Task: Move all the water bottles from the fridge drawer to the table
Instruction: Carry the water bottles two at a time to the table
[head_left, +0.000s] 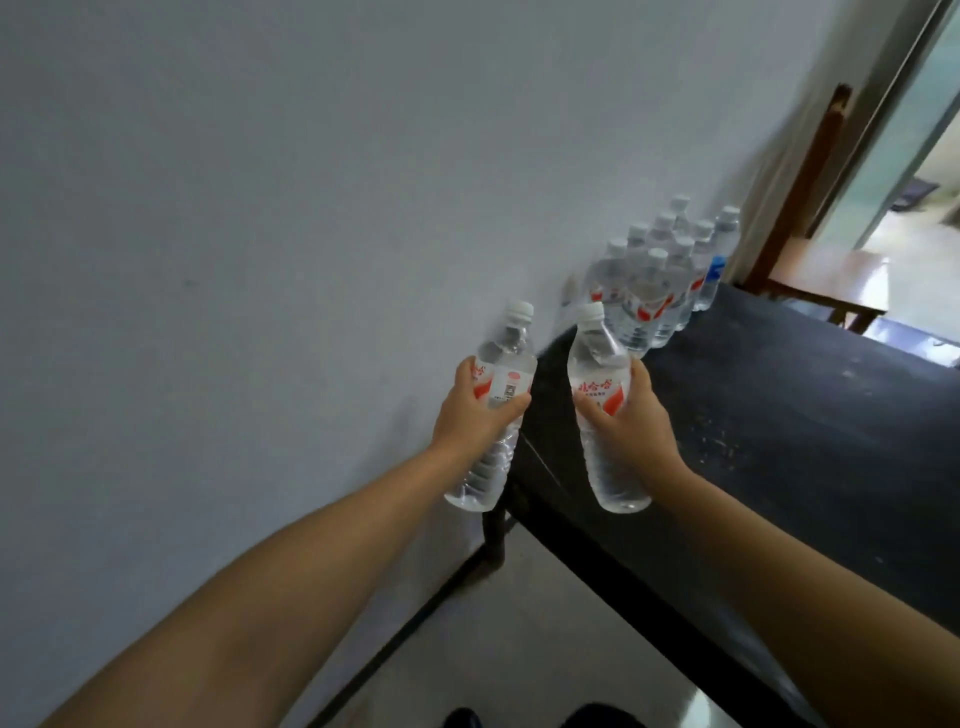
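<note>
The left hand (470, 415) grips a bottle (496, 410) around its red-and-white label, fingers curled round the front and thumb on the left side. This left bottle is held in the air, tilted slightly right, just left of the table's near-left corner and in front of the wall (260, 208). The right hand (631, 415) grips a second bottle (602, 410) at its label too, thumb across the front. It leans a little left and hangs over the table's left edge, touching nothing below. Both have white caps and clear water inside, and they stand apart from each other.

The table (753, 441) is dark and runs from near to far on the right. At its far-left corner, against the wall, stands a cluster of bottles (660, 280), upright and packed close (one at the far right carries a blue label (716, 270), the others red). Beyond the table sits a brown wooden chair (826, 280), and a bright doorway (914, 218) opens at the far right.
</note>
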